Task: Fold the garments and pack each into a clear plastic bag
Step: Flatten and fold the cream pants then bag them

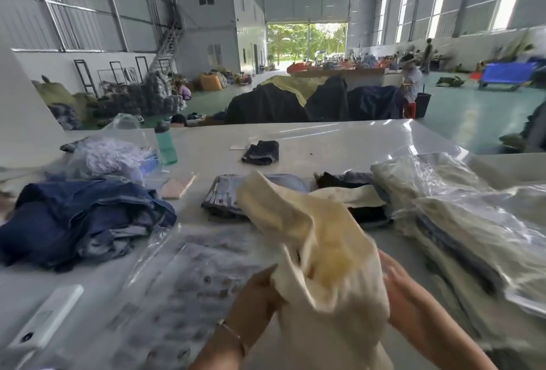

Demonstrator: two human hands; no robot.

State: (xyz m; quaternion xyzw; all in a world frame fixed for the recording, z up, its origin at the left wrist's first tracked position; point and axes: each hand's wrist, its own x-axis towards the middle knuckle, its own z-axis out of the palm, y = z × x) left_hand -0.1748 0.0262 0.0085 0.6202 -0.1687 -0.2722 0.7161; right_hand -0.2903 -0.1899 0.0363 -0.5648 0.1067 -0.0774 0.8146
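Note:
A cream garment (322, 254) hangs bunched in front of me, lifted above the white table (310, 139). My left hand (260, 295) grips its left edge, and my right hand (404, 290) holds its right side, partly hidden behind the cloth. Flat clear plastic bags (192, 275) lie on the table under my left arm. To the right sits a stack of packed garments in clear bags (461, 222). The picture is blurred by motion.
A heap of blue denim garments (82, 219) lies at the left. Folded dark garments (224, 198) sit mid-table, with a small denim piece (261, 152) beyond. A green bottle (166, 145) and a bag of labels (112, 157) stand far left. A white device (47, 319) lies near left.

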